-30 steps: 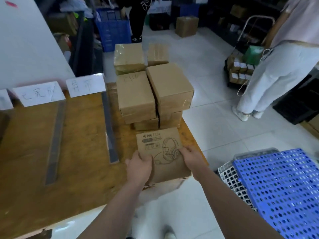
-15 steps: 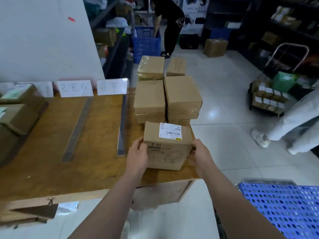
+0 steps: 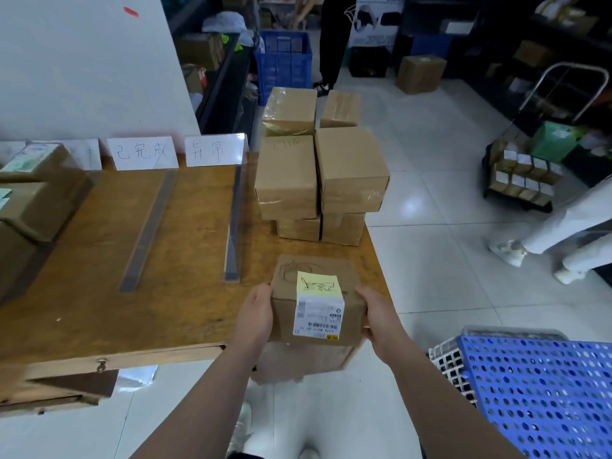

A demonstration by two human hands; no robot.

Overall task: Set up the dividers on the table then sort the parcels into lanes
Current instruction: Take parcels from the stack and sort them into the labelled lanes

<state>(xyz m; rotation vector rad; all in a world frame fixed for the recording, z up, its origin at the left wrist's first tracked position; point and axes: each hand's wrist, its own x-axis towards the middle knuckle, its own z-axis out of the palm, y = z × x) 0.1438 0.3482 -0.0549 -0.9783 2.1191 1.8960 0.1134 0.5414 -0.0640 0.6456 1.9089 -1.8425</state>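
Parcel: you hold a cardboard parcel point(image 3: 283, 316) at the near right corner of the table point(image 3: 99, 293). I cannot tell whether its underside rests on the wood or hangs just above it.
Left hand point(image 3: 256, 313): it is clamped on the parcel's 9 o'clock side, fingers curled round the edge.
Right hand point(image 3: 377, 314): it is clamped on the 3 o'clock side, with the thumb on top and the fingers wrapped under.
Markings: a yellow note point(image 3: 319, 283) lies on the top face and a shipping label point(image 3: 318, 318) on the face turned to you. The writing on the note is too small to read.
Dividers: the right strip point(image 3: 233, 223) and the left strip point(image 3: 149, 230) both run roughly 6 to 12 o'clock along the table.
Key relation: the right strip's near end lies just beside the parcel at about 10 o'clock. Every lane therefore lies toward 9 to 10 o'clock, on your left hand's side.
Lane heads: two handwritten signs point(image 3: 214, 150) point(image 3: 144, 153) stand at the table's 12 o'clock edge. The right sign heads the lane between the strips.
Unsorted stack point(image 3: 318, 180): it stands at 12 o'clock from the parcel, apart from it.
Sorted boxes point(image 3: 29, 207): they sit far off at 9 o'clock.
Next move, as a judgement: carry the parcel toward 10 o'clock and lift it over the right strip so you do not knock it.
Risk: the strip looks thin and loose, so a dragged parcel would likely shift it.
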